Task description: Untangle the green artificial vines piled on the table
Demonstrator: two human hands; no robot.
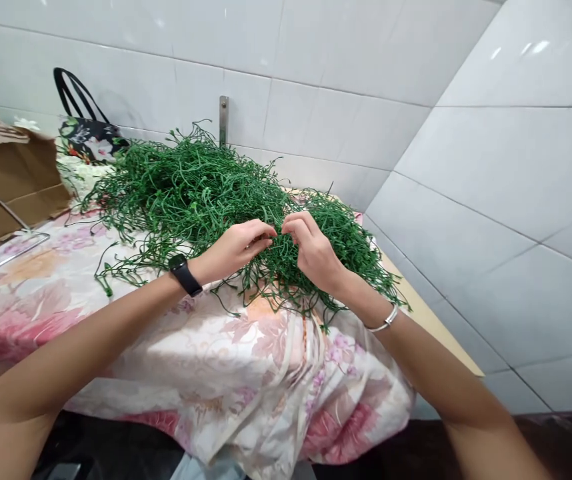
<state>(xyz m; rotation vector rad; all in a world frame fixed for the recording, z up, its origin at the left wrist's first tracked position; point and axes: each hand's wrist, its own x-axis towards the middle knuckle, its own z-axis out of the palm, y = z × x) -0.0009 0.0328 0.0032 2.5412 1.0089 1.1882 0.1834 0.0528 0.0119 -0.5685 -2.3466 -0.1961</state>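
Observation:
A large heap of thin green artificial stems (191,187) with small knobby tips lies tangled on the table. Over its front right part my left hand (246,241), below a black watch, has its fingers and thumb pinched at the stems. Close beside it, almost fingertip to fingertip, my right hand (313,250) is curled in a pinch, with a silver bracelet on that wrist. The exact strands between my fingertips are too small and partly hidden to single out. Loose stems hang in front of and below both hands.
The table wears a floral cloth (176,353), bunched at the front. A cardboard box (16,177) and bent metal wire frame (11,207) stand left. Behind are a flowered black bag (91,139), white flowers (83,173) and a metal bracket (223,120) against the tiled wall (336,127).

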